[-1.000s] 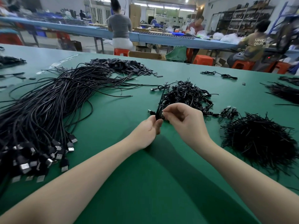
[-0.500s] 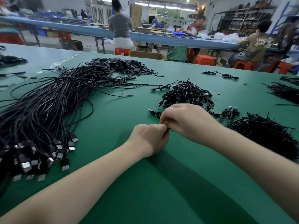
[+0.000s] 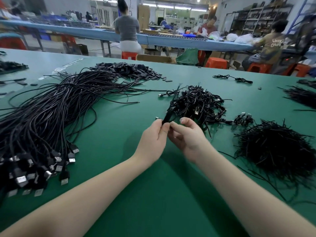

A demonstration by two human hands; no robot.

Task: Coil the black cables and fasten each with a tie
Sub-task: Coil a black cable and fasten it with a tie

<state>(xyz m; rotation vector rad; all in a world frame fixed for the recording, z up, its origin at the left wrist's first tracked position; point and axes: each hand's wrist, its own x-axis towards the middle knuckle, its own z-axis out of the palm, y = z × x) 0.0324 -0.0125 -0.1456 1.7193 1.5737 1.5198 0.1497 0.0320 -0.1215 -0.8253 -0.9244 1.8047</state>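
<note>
Both hands meet over the green table (image 3: 119, 168) and hold a small coiled black cable (image 3: 168, 116). My left hand (image 3: 153, 141) grips the coil's lower end between thumb and fingers. My right hand (image 3: 187, 135) pinches it from the right; a tie cannot be made out there. Just beyond lies a pile of coiled, tied cables (image 3: 196, 103). A big bundle of loose straight cables (image 3: 51, 113) with USB plugs (image 3: 39, 168) fills the left side. A heap of thin black ties (image 3: 275, 151) lies at the right.
A mound of small black flat pieces (image 3: 130, 70) sits at the back, a single loose cable (image 3: 234, 78) at the far right, more ties (image 3: 301, 96) at the right edge. People sit on orange stools at a blue bench behind the table.
The hands lifted slightly and turned; the coil now sticks up from between them, where half a second ago my right hand covered it and pressed close to the left.
</note>
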